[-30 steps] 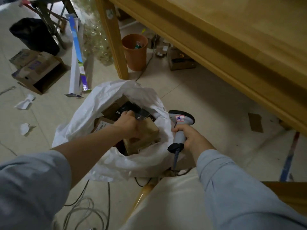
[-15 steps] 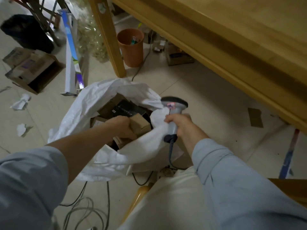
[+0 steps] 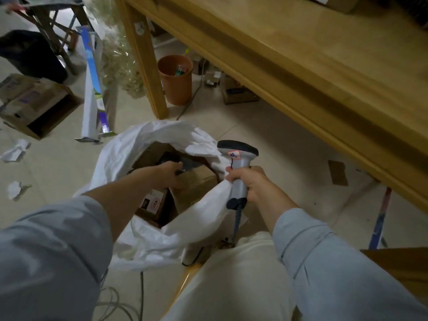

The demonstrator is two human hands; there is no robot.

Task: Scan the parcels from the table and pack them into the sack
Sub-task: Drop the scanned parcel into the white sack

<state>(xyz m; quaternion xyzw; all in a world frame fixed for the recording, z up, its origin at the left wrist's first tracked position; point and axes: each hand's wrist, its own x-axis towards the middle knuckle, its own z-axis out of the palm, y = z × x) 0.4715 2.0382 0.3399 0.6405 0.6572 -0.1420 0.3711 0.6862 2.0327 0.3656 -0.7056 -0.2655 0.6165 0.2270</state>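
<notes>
While several boxes already lie inside the white sack (image 3: 143, 239), packing looks well along, though how many parcels wait on the table (image 3: 324, 66) cannot be told. The left hand (image 3: 169, 174) reaches into the sack's mouth, fingers curled over a brown cardboard parcel (image 3: 199, 181). The right hand (image 3: 251, 181) has its fingers wrapped round the scanner (image 3: 238, 158), seemingly pinching the sack's rim too.
</notes>
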